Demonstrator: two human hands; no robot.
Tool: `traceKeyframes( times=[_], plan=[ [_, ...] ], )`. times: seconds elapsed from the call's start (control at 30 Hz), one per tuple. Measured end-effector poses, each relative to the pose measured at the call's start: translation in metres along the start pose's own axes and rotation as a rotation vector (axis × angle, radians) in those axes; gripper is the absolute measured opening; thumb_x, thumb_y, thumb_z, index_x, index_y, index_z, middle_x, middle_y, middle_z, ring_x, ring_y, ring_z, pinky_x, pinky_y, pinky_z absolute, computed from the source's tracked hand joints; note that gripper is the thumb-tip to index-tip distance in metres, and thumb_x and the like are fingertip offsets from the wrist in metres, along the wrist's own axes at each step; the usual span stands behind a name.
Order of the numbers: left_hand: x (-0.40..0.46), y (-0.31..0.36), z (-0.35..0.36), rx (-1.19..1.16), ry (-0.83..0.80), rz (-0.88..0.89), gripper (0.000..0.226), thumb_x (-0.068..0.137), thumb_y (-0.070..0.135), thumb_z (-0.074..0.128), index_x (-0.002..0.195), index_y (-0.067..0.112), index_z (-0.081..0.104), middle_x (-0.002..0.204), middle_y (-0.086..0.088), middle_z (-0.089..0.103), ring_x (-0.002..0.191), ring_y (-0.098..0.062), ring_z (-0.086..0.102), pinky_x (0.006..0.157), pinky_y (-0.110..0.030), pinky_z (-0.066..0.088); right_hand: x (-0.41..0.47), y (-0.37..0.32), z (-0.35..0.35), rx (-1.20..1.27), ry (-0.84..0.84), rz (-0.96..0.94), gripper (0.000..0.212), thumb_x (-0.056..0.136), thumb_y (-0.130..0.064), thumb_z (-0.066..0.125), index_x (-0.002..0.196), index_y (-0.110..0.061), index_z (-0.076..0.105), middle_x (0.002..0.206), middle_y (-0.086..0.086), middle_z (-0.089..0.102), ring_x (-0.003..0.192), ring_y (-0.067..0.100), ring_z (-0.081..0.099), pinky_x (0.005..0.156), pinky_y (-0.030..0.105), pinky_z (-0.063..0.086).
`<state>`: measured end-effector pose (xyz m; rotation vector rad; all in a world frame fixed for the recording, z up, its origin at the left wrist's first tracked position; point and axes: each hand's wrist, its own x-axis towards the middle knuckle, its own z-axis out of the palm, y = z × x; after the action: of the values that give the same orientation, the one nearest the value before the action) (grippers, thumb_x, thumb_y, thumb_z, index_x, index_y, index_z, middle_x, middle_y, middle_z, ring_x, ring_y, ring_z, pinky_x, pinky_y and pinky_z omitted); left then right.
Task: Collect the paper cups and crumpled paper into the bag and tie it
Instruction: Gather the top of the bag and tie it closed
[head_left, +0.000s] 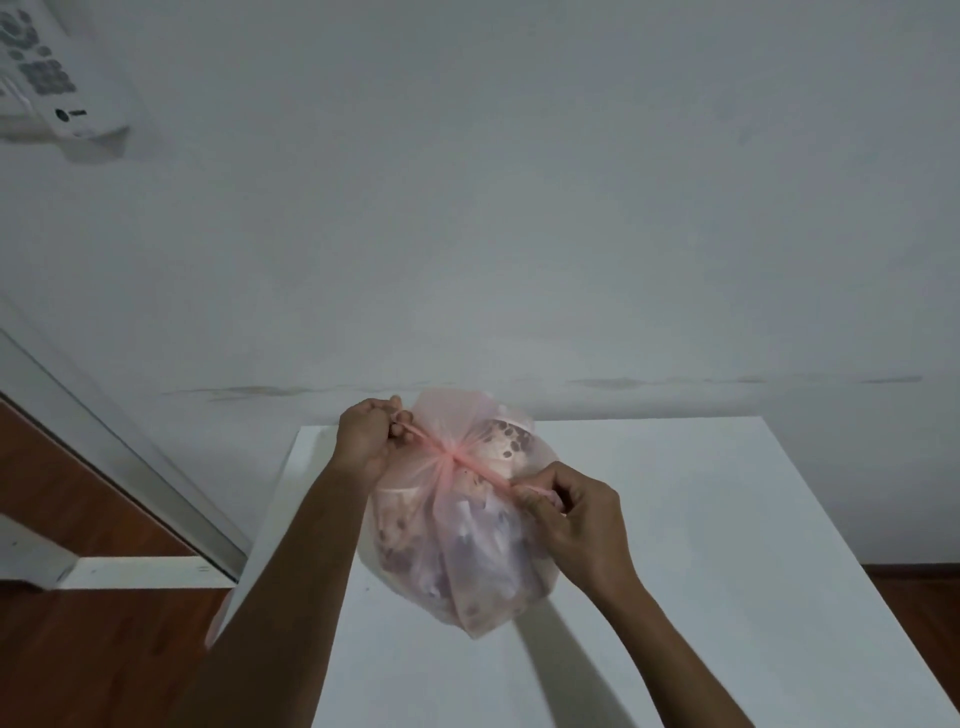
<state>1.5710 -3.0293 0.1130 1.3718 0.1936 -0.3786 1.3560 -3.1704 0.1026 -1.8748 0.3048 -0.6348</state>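
Far left, I see a strip of brown wooden floor (78, 649) and a pale door frame (119, 441) running down to it; high in the top left corner, a white device with grey buttons (47, 73) is fixed on the wall (519, 208).

Moving right, my left hand (366, 441) sits at the far left edge of the white table (727, 519). Its fingers are curled, pinching one twisted end of the bag's top.

In the middle stands the thin pink bag (457, 551), resting on the table near its far edge. Through the plastic I can make out paper cups (506, 441) with dark spots and pale crumpled paper (483, 525) lower down. Nothing from the task lies loose on the table, so I judge the collecting done. The two ends cross at a tight knot (453, 458) on top of the bag.

To the right, my right hand (576, 514) pinches the other twisted end, fingers curled, just beside the bag's upper right side.

The step in hand is the tying: both ends are drawn taut in opposite directions. Whether this is a first or second knot I cannot tell. Next, I judge, calls for a firm, even pull without tearing the thin plastic, then perhaps a second crossing to lock it.
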Motion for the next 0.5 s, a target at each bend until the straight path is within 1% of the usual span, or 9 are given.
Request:
traceKeyframes(
  times=[0.1,0.17,0.23,0.3,0.33,0.37,0.4,0.47,0.5],
  plan=[
    [0.002,-0.001,0.006,-0.003,-0.011,0.004,0.033,0.09,-0.018,0.03,0.076,0.009,0.044,0.06,-0.007,0.038,0.036,-0.009,0.036,0.037,-0.022,0.041,0.003,-0.002,-0.014,0.009,-0.045,-0.034,0.022,0.083,-0.024,0.076,0.067,-0.034,0.066,0.067,-0.015,0.068,0.06,0.002,0.061,0.058,0.011,0.042],
    [-0.002,-0.006,0.01,0.051,-0.013,0.021,0.026,0.093,-0.014,0.037,0.08,0.006,0.048,0.06,-0.008,0.047,0.035,-0.009,0.038,0.037,-0.021,0.041,0.006,0.003,-0.021,-0.001,-0.049,-0.009,0.022,0.084,-0.022,0.077,0.066,-0.03,0.066,0.066,-0.015,0.068,0.06,0.002,0.06,0.058,0.013,0.042],
    [-0.003,-0.012,0.01,0.146,-0.012,0.063,0.02,0.095,-0.008,0.045,0.083,0.007,0.051,0.059,-0.005,0.059,0.034,-0.009,0.04,0.037,-0.019,0.038,0.01,0.01,-0.026,-0.023,-0.03,0.036,0.022,0.084,-0.024,0.077,0.066,-0.026,0.064,0.067,-0.014,0.068,0.059,0.003,0.059,0.057,0.016,0.044],
    [-0.006,-0.017,0.008,0.217,-0.037,0.107,0.014,0.097,0.002,0.053,0.083,0.008,0.052,0.061,-0.002,0.065,0.039,-0.013,0.044,0.041,-0.021,0.039,0.013,0.017,-0.03,-0.063,0.011,0.062,0.018,0.085,-0.026,0.076,0.07,-0.021,0.066,0.07,-0.013,0.07,0.062,0.006,0.061,0.059,0.02,0.047],
    [-0.007,-0.019,0.005,0.252,-0.045,0.139,0.014,0.097,0.008,0.055,0.084,0.007,0.053,0.065,-0.005,0.065,0.044,-0.016,0.046,0.044,-0.024,0.04,0.015,0.02,-0.031,-0.082,0.029,0.07,0.014,0.086,-0.026,0.075,0.073,-0.022,0.069,0.074,-0.013,0.071,0.066,0.008,0.063,0.06,0.021,0.049],
    [-0.008,-0.02,0.003,0.298,-0.044,0.178,0.016,0.098,0.015,0.057,0.085,0.007,0.054,0.066,-0.007,0.064,0.047,-0.017,0.047,0.047,-0.026,0.041,0.016,0.022,-0.032,-0.09,0.044,0.078,0.01,0.088,-0.026,0.073,0.078,-0.025,0.071,0.079,-0.015,0.072,0.07,0.007,0.065,0.062,0.021,0.049],
    [-0.01,-0.022,0.001,0.347,-0.037,0.223,0.02,0.098,0.021,0.058,0.085,0.007,0.055,0.064,-0.006,0.061,0.049,-0.016,0.049,0.049,-0.026,0.042,0.018,0.024,-0.033,-0.088,0.058,0.087,0.007,0.089,-0.027,0.071,0.084,-0.03,0.073,0.086,-0.018,0.072,0.077,0.005,0.065,0.064,0.02,0.049],
    [-0.013,-0.027,-0.004,0.428,-0.014,0.313,0.028,0.097,0.034,0.059,0.08,0.011,0.057,0.062,0.002,0.058,0.049,-0.005,0.051,0.052,-0.023,0.043,0.019,0.028,-0.033,-0.077,0.079,0.112,0.014,0.09,-0.033,0.069,0.096,-0.045,0.071,0.101,-0.027,0.068,0.092,-0.001,0.063,0.07,0.016,0.049],
    [-0.016,-0.03,-0.006,0.463,0.008,0.348,0.03,0.095,0.04,0.06,0.078,0.015,0.059,0.064,0.006,0.06,0.051,0.001,0.053,0.055,-0.02,0.044,0.019,0.031,-0.033,-0.063,0.083,0.151,0.02,0.089,-0.04,0.068,0.105,-0.051,0.067,0.109,-0.03,0.064,0.098,-0.003,0.061,0.076,0.017,0.049]
  ],
)
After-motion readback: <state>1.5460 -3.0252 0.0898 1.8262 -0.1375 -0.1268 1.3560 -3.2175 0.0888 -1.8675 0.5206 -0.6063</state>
